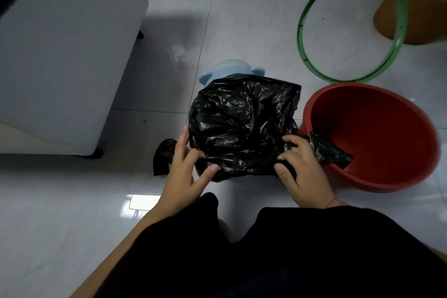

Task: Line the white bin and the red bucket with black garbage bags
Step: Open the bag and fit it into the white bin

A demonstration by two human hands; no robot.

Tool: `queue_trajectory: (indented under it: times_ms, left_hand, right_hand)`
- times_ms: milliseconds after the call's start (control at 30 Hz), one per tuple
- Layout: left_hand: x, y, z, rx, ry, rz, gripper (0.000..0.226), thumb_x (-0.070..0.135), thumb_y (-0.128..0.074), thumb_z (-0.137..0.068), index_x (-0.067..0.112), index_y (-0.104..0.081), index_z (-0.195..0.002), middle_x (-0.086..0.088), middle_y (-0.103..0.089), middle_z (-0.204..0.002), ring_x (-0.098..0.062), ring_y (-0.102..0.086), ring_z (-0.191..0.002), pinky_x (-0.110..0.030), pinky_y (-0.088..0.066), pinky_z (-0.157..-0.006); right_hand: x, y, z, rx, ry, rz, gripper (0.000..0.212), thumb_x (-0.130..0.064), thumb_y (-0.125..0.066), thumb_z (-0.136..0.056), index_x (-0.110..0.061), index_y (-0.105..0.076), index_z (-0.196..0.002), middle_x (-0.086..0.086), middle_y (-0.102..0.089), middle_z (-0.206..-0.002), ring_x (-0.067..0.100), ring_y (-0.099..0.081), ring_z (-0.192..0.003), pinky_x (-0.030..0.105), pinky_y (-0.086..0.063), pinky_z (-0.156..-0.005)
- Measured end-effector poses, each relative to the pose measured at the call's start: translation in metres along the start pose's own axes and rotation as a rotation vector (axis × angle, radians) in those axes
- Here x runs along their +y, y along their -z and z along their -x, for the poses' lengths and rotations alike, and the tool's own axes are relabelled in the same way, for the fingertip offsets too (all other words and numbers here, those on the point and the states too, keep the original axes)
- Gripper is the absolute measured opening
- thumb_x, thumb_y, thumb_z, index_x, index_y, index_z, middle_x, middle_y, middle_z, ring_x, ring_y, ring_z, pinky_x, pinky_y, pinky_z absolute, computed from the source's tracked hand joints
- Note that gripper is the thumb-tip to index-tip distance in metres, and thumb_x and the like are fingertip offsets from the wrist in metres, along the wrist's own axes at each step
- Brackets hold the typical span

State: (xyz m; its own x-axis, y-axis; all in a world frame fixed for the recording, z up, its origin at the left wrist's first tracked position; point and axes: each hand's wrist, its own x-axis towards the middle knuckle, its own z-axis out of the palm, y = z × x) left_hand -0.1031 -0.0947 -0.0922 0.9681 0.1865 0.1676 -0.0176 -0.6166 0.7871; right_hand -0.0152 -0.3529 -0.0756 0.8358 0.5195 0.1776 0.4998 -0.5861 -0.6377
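Both hands are gripping 1 black garbage bag [242, 126] at its near edge: the left hand [186, 172] is pinching the film at its fingertips, and the right hand [302, 169] is clamping the opposite corner. The red bucket [372, 138] is sitting just right of the right hand, unlined. Risk: uneven pulling is likely to tear the thin film or slip it off the hidden bin rim.

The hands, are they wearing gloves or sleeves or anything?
No gloves and no sleeves: the left hand and the right hand are bare, and so are both forearms. The right wrist has a thin reddish string around it. No rings or watch show.
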Motion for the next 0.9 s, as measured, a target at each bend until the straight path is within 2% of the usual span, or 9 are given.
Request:
queue_trajectory:
  times_ms: [100,200,300,367,433,500,667,833,900]
  left_hand:
    - [-0.008,0.0,0.002,0.011,-0.203,-0.326,0.044,0.063,-0.04,-0.089,0.024,-0.057,-0.1,-0.004,-0.016,-0.159,-0.022,-0.017,-0.146,-0.054,-0.017,-0.113]
    - [-0.019,-0.004,0.005,-0.063,-0.38,-0.519,0.054,0.066,-0.042,-0.088,0.018,-0.059,-0.106,-0.007,-0.02,-0.158,-0.027,-0.017,-0.146,-0.051,-0.011,-0.116]
    - [-0.033,-0.006,0.007,-0.126,-0.468,-0.615,0.054,0.067,-0.043,-0.087,0.023,-0.055,-0.115,-0.005,-0.014,-0.16,-0.03,-0.014,-0.146,-0.049,-0.008,-0.117]
    - [-0.04,-0.003,0.003,-0.14,-0.464,-0.64,0.048,0.066,-0.044,-0.088,0.028,-0.056,-0.113,-0.004,-0.012,-0.16,-0.031,-0.013,-0.146,-0.05,-0.009,-0.117]
    - [-0.042,0.003,-0.004,-0.163,-0.431,-0.649,0.043,0.064,-0.044,-0.089,0.03,-0.06,-0.109,-0.003,-0.012,-0.161,-0.03,-0.012,-0.146,-0.049,-0.01,-0.117]
    - [-0.042,0.008,-0.009,-0.18,-0.391,-0.619,0.041,0.062,-0.043,-0.09,0.03,-0.063,-0.105,-0.001,-0.013,-0.161,-0.028,-0.011,-0.147,-0.047,-0.011,-0.117]
    - [-0.034,0.02,-0.014,-0.19,-0.336,-0.521,0.043,0.058,-0.043,-0.092,0.022,-0.066,-0.092,-0.001,-0.023,-0.157,-0.023,-0.012,-0.147,-0.047,-0.018,-0.116]
    - [-0.023,0.036,-0.021,-0.17,-0.268,-0.462,0.043,0.054,-0.042,-0.092,0.016,-0.055,-0.075,-0.01,-0.042,-0.147,-0.022,-0.021,-0.145,-0.048,-0.022,-0.115]
    - [-0.021,0.04,-0.025,-0.144,-0.25,-0.456,0.041,0.053,-0.04,-0.092,0.018,-0.047,-0.073,-0.012,-0.05,-0.139,-0.021,-0.026,-0.142,-0.045,-0.023,-0.115]
  right_hand:
    - [0.0,0.003,0.0,-0.125,0.038,-0.028,0.066,-0.061,-0.034,-0.089,-0.005,-0.064,-0.107,0.015,-0.031,-0.147,0.018,-0.045,-0.118,0.026,-0.033,-0.098]
    - [0.005,0.002,0.003,-0.213,0.151,0.093,0.065,-0.058,-0.038,-0.089,-0.003,-0.062,-0.117,0.021,-0.031,-0.145,0.026,-0.043,-0.125,0.034,-0.036,-0.104]
    - [0.014,0.004,0.003,-0.28,0.178,0.266,0.065,-0.059,-0.04,-0.088,-0.004,-0.063,-0.114,0.023,-0.04,-0.136,0.038,-0.06,-0.1,0.043,-0.056,-0.079]
    - [0.021,0.004,-0.001,-0.326,0.129,0.327,0.066,-0.062,-0.035,-0.089,-0.007,-0.063,-0.111,0.022,-0.039,-0.138,0.039,-0.059,-0.097,0.042,-0.053,-0.078]
    - [0.027,0.002,-0.005,-0.381,0.046,0.33,0.067,-0.063,-0.03,-0.088,-0.011,-0.06,-0.119,0.018,-0.031,-0.145,0.038,-0.047,-0.12,0.042,-0.042,-0.096]
    - [0.029,0.0,-0.008,-0.377,-0.015,0.231,0.067,-0.061,-0.03,-0.087,-0.012,-0.057,-0.125,0.014,-0.03,-0.147,0.033,-0.039,-0.13,0.035,-0.033,-0.103]
    - [0.021,0.002,-0.004,-0.229,-0.093,0.123,0.06,-0.058,-0.035,-0.089,-0.012,-0.059,-0.117,0.007,-0.039,-0.146,0.026,-0.05,-0.123,0.025,-0.036,-0.088]
    - [0.005,0.01,0.0,-0.114,0.065,0.131,0.057,-0.053,-0.039,-0.089,-0.012,-0.054,-0.125,0.006,-0.048,-0.139,0.02,-0.066,-0.085,0.03,-0.052,-0.066]
    - [0.004,0.01,-0.002,-0.11,0.081,0.14,0.055,-0.053,-0.039,-0.089,-0.015,-0.049,-0.128,0.006,-0.049,-0.136,0.018,-0.065,-0.085,0.031,-0.052,-0.065]
